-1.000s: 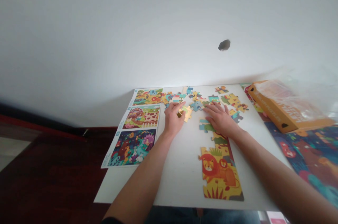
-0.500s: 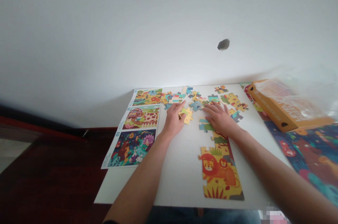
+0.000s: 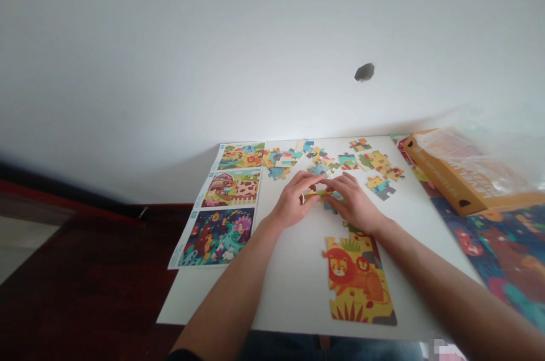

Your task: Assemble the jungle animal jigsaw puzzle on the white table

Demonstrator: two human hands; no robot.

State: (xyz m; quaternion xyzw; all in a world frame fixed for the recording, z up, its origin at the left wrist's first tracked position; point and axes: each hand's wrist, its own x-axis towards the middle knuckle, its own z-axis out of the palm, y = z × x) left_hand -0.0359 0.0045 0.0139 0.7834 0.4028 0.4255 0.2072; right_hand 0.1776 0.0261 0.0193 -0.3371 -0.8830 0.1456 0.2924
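My left hand [image 3: 293, 202] and my right hand [image 3: 355, 205] meet over the middle of the white table [image 3: 289, 287]. Between their fingertips is a yellow puzzle piece [image 3: 317, 193], pinched from both sides. Just below my right hand lies the joined part of the puzzle [image 3: 357, 278], with an orange lion on yellow ground. Loose puzzle pieces [image 3: 323, 159] are scattered along the table's far edge, beyond both hands.
A sheet with three picture guides [image 3: 227, 202] lies along the table's left edge. An orange box [image 3: 451, 179] under clear plastic sits at the right, on a dark finished puzzle [image 3: 502, 253]. A grey wall rises behind the table.
My left hand carried the yellow piece right and toward me, from the loose pile to the middle. My right hand lifted off the table and closed on the same piece.
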